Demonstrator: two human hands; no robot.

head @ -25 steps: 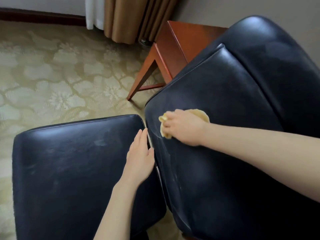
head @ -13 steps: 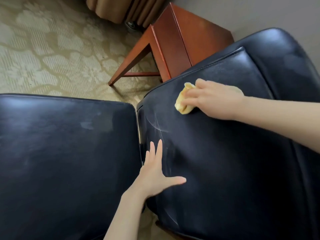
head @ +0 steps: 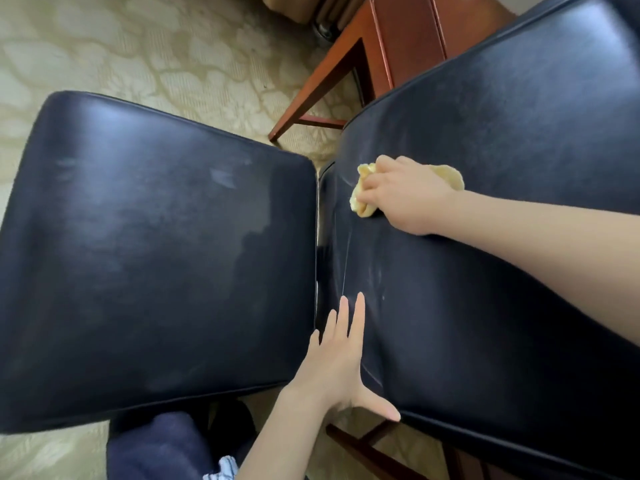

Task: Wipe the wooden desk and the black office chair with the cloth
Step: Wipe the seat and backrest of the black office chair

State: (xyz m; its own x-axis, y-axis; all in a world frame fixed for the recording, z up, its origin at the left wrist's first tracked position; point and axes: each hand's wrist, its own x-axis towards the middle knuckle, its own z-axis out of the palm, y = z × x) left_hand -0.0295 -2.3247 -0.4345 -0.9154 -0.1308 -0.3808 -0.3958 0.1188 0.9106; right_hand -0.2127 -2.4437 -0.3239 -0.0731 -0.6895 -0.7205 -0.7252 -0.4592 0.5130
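Observation:
The black office chair fills the view: its seat [head: 156, 258] at the left and its tilted backrest [head: 502, 306] at the right. A crumpled yellow cloth [head: 360, 199] lies on the backrest's upper left part, and my right hand [head: 405, 195] grips it against the leather. My left hand [head: 343, 362] lies flat with straight fingers on the backrest's lower left edge, thumb spread to the right. The wooden desk [head: 405, 46] shows only as a reddish corner and leg behind the chair at the top.
Patterned beige carpet [head: 156, 53] covers the floor at the upper left. Brown curtains [head: 304, 5] hang at the top behind the desk. My dark-trousered leg [head: 162, 448] is below the seat. A dark wooden chair frame [head: 367, 448] shows under the backrest.
My right hand has slid the cloth down and leftward on the backrest. My left hand stays flat near the backrest's lower edge. The view has tilted down, showing more of the seat.

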